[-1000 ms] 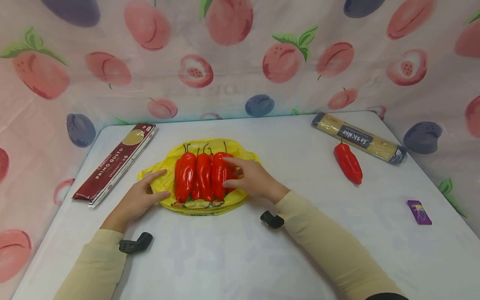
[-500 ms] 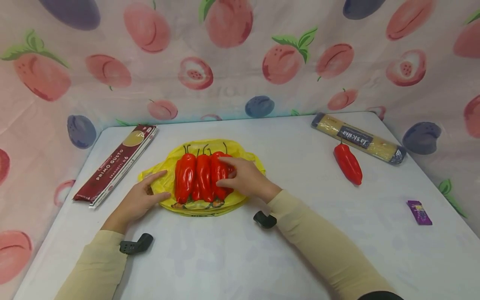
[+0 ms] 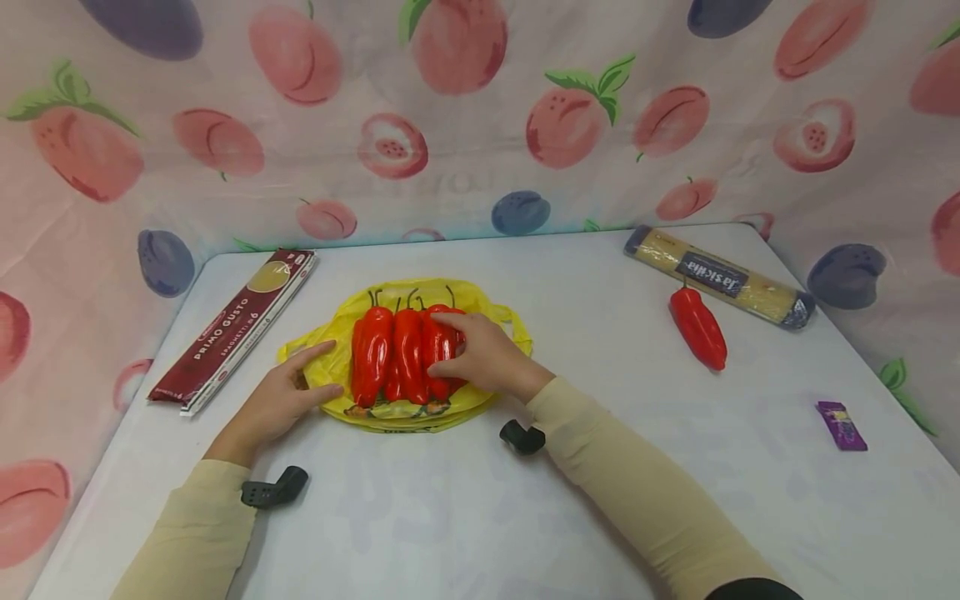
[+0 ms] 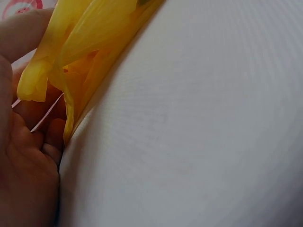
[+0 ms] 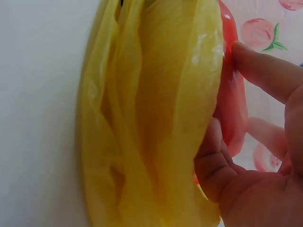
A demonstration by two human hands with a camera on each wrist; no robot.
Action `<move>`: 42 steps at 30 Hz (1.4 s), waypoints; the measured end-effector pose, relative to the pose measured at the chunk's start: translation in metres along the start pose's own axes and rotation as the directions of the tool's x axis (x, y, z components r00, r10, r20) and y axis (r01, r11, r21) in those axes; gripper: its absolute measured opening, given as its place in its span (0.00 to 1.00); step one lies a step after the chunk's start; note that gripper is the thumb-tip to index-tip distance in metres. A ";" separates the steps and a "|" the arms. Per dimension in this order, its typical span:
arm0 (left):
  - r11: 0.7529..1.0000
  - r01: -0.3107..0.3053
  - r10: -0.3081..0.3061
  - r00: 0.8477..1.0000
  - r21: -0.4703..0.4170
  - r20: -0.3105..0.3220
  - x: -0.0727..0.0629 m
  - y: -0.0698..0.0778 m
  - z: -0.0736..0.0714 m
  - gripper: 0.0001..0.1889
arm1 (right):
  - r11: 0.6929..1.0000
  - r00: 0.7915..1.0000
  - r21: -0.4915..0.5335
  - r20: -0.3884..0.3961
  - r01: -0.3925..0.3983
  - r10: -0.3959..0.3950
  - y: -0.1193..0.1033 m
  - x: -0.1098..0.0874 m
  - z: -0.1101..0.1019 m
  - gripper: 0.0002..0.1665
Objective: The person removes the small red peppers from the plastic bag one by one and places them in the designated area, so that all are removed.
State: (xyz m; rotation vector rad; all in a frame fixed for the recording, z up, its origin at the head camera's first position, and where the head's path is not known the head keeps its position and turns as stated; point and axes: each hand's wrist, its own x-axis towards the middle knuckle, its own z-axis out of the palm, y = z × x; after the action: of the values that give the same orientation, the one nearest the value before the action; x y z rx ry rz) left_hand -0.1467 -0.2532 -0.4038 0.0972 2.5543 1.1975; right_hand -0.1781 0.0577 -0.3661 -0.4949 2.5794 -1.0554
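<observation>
Several glossy red peppers lie side by side, stems away from me, on a crumpled yellow plastic bag. My right hand reaches over the bag's right side and grips the rightmost red pepper, thumb and index finger on it; part of that pepper is hidden behind the hand. At the bag's left end rests my left hand, its thumb and index finger spread apart on the yellow plastic. In the left wrist view a loose fold of the bag hangs between thumb and fingers.
A dark red spaghetti pack lies at the left of the white table. Back right are a clear pasta pack and a single red pepper. A small purple packet sits near the right edge. A fruit-print cloth hangs behind.
My right hand has shifted slightly left, with the rightmost pepper moving closer to the others. The left hand has stayed put at the bag's left end.
</observation>
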 end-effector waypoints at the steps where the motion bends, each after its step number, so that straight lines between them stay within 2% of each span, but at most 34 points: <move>1: 1.000 -0.002 0.002 1.000 0.001 0.000 0.000 0.000 0.000 0.44 | 1.000 1.000 -0.001 0.003 -0.004 0.004 0.000 0.000 0.000 0.46; 9: 1.000 0.007 -0.007 1.000 0.010 -0.001 0.002 -0.001 0.001 0.44 | 1.000 1.000 -0.023 -0.012 -0.020 0.020 -0.005 0.001 0.002 0.44; 18: 1.000 0.006 -0.006 1.000 0.010 0.000 0.003 -0.001 0.001 0.44 | 0.999 0.998 0.020 -0.041 -0.049 0.049 -0.002 0.000 0.004 0.42; 24: 1.000 0.009 -0.009 1.000 0.005 -0.002 0.002 0.001 0.001 0.44 | 0.998 0.997 0.065 -0.071 -0.015 0.020 -0.001 -0.003 0.000 0.41; 34: 1.000 0.017 -0.017 1.000 0.017 -0.005 0.001 0.001 0.001 0.44 | 0.996 0.993 0.089 -0.117 0.009 0.001 -0.005 -0.010 -0.017 0.39; 42: 1.000 0.017 -0.017 1.000 0.021 -0.002 0.001 0.000 0.001 0.44 | 0.995 0.985 0.100 -0.170 0.020 -0.003 0.001 -0.022 -0.039 0.39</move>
State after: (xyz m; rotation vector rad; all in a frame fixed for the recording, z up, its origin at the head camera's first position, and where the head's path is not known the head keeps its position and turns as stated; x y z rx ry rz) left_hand -0.1472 -0.2518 -0.4046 0.0788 2.5644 1.1657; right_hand -0.1749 0.0914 -0.3372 -0.4110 2.6533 -1.2773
